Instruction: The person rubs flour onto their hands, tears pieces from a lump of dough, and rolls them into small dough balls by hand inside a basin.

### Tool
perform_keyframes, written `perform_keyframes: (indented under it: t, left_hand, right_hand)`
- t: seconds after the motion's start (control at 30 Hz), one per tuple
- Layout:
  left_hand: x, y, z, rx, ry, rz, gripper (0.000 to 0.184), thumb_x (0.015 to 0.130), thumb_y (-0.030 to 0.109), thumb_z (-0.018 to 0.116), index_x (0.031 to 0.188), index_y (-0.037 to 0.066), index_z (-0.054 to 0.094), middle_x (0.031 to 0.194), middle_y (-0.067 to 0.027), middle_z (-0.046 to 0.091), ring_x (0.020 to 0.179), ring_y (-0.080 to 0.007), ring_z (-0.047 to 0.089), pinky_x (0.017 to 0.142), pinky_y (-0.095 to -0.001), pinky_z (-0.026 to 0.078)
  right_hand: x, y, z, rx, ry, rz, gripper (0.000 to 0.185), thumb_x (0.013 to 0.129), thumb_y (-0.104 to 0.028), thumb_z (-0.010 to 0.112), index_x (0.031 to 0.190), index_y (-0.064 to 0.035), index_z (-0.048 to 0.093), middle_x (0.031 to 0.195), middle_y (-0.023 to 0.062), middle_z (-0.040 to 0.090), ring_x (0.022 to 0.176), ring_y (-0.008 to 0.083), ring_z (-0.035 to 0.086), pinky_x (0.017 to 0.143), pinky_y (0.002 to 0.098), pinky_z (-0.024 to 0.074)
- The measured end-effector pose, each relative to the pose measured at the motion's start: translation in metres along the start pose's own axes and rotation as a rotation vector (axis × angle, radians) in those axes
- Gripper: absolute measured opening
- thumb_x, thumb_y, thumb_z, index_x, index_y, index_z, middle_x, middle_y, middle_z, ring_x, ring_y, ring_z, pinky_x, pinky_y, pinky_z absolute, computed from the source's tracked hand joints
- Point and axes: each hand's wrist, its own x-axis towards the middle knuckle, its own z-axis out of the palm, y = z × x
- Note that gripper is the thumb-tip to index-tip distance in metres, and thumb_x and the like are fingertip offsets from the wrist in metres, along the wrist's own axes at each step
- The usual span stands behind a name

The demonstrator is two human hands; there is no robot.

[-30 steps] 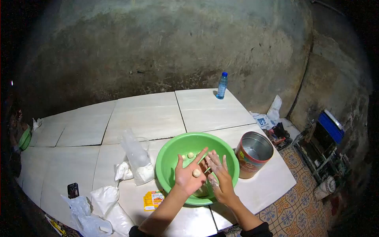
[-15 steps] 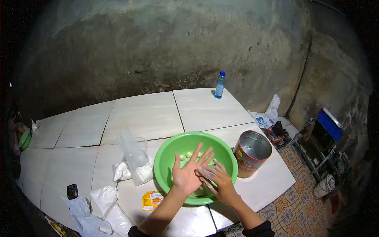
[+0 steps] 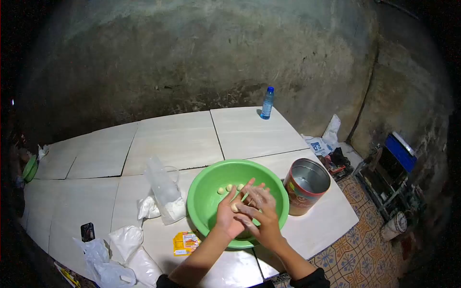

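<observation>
Over a green basin [image 3: 201,211], both my hands work close together. My left hand [image 3: 229,218] is palm up and cupped, a small pale dough ball [image 3: 235,206] resting in its palm against the thumb. My right hand [image 3: 263,216], whitened with flour on the fingers, lies across from it with fingers spread, their tips at the ball and the left palm. Several small dough balls [image 3: 229,187] sit on the basin floor beyond the hands. What lies under my hands in the basin is mostly hidden.
Right of the basin stands an open tin [image 3: 302,197]. To the left are a plastic jug [image 3: 163,185], bags of white powder [image 3: 137,254], a yellow packet [image 3: 186,243] and a phone [image 3: 88,232]. A blue-capped bottle [image 3: 267,104] stands at the table's far corner.
My left hand has curled from a flat, spread palm into a cup, and a dough ball now shows in it. My right hand has shifted slightly up and left over the palm.
</observation>
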Motion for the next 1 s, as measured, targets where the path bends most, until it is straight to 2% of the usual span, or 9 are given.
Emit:
perform_keyframes:
  t: [0.17,0.27,0.33,0.43,0.63,0.73,0.87,0.93,1.0]
  left_hand:
    - [0.002,0.001,0.001,0.252,0.147,0.054,0.052,0.1,0.039,0.034,0.142,0.01,0.036,0.139,-0.0154,0.043,0.127,-0.0255,0.041,0.108,-0.0356,0.033]
    - [0.002,-0.005,-0.005,0.121,0.03,-0.033,0.062,0.097,0.051,0.03,0.145,0.011,0.03,0.143,-0.0177,0.036,0.133,-0.0285,0.034,0.111,-0.0406,0.027]
    - [0.008,-0.012,-0.02,0.036,-0.264,0.001,0.081,0.089,0.069,0.021,0.148,0.014,0.019,0.151,-0.0206,0.02,0.141,-0.0318,0.018,0.114,-0.048,0.016]
    - [0.002,0.0,-0.015,0.052,-0.221,-0.003,0.085,0.088,0.071,0.023,0.148,0.012,0.017,0.151,-0.0193,0.021,0.141,-0.0316,0.019,0.114,-0.0477,0.016]
    - [-0.006,-0.006,0.009,-0.013,-0.035,-0.13,0.093,0.084,0.076,0.027,0.149,0.011,0.014,0.153,-0.0133,0.02,0.141,-0.0291,0.021,0.114,-0.0483,0.016]
    - [0.025,-0.039,-0.026,-0.656,-0.951,-0.304,0.091,0.083,0.077,0.02,0.15,0.016,0.013,0.154,-0.0145,0.015,0.143,-0.0274,0.014,0.114,-0.0541,0.01]
    - [0.013,-0.004,-0.035,-0.407,-0.634,-0.131,0.094,0.082,0.079,0.02,0.15,0.014,0.013,0.154,-0.0155,0.014,0.143,-0.0278,0.012,0.114,-0.0533,0.009]
    - [-0.004,0.009,-0.001,-0.041,-0.213,-0.027,0.1,0.08,0.081,0.022,0.148,0.009,0.015,0.153,-0.0166,0.019,0.142,-0.0298,0.017,0.114,-0.0508,0.012]
    - [-0.006,0.006,0.003,-0.053,-0.191,-0.102,0.099,0.081,0.08,0.026,0.148,0.007,0.017,0.152,-0.0159,0.021,0.14,-0.0297,0.021,0.114,-0.0488,0.016]
  right_hand:
    - [0.011,0.016,-0.009,-0.023,-0.019,0.085,0.04,0.087,-0.024,0.059,0.124,-0.0096,0.058,0.142,0.0166,0.04,0.136,0.0371,0.029,0.111,0.0545,0.0168]
    - [0.02,0.009,0.012,0.081,-0.229,0.118,0.073,0.092,-0.051,0.039,0.145,-0.0031,0.027,0.149,0.0207,0.026,0.139,0.0403,0.02,0.111,0.0568,0.01]
    - [0.016,-0.006,0.028,0.062,-0.306,0.01,0.076,0.09,-0.054,0.04,0.145,-0.0034,0.027,0.149,0.0218,0.024,0.139,0.0411,0.018,0.111,0.057,0.0089]
    - [0.005,-0.013,0.028,0.068,-0.457,-0.178,0.084,0.087,-0.064,0.037,0.145,-0.0037,0.028,0.148,0.0239,0.024,0.139,0.0446,0.014,0.111,0.0592,0.0048]
    - [0.027,0.003,0.005,-0.09,-0.287,0.073,0.084,0.087,-0.068,0.028,0.146,-0.0099,0.027,0.151,0.0216,0.02,0.139,0.0453,0.013,0.11,0.0606,-0.0018]
    - [0.031,-0.013,0.019,-0.028,-0.347,-0.036,0.083,0.086,-0.07,0.028,0.146,-0.0119,0.029,0.151,0.0215,0.02,0.139,0.0449,0.015,0.11,0.0609,0.0]
    - [0.011,-0.019,0.017,-0.086,-0.465,-0.227,0.081,0.084,-0.068,0.035,0.146,-0.016,0.03,0.151,0.0196,0.021,0.139,0.044,0.017,0.107,0.0658,-0.0006]
    - [0.008,-0.007,0.007,-0.131,-0.462,-0.205,0.079,0.083,-0.063,0.042,0.147,-0.0178,0.028,0.152,0.0181,0.019,0.139,0.044,0.016,0.106,0.0675,-0.0009]
    - [0.016,0.006,-0.003,-0.224,-0.356,0.08,0.083,0.086,-0.071,0.018,0.146,-0.0152,0.03,0.152,0.0187,0.019,0.14,0.0443,0.011,0.104,0.068,-0.0038]
